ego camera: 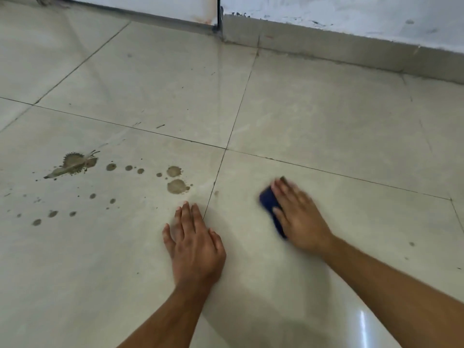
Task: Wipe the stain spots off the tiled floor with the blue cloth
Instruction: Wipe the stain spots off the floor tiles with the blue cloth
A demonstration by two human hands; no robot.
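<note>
Brown stain spots point(177, 186) are scattered over the beige floor tile at the left, with a large splash point(74, 163) farther left and several small drops below it. My right hand point(297, 217) presses flat on the folded blue cloth point(268, 202) on the tile to the right of the stains; the hand is blurred. Only the cloth's left edge shows from under the fingers. My left hand point(194, 243) rests flat on the floor with straight fingers, just below the nearest stains and across a grout line.
A grey skirting point(351, 50) and a white wall run along the back right. A white door or panel point(150, 8) stands at the back left. A small dark speck point(411, 244) lies on the tile at the right.
</note>
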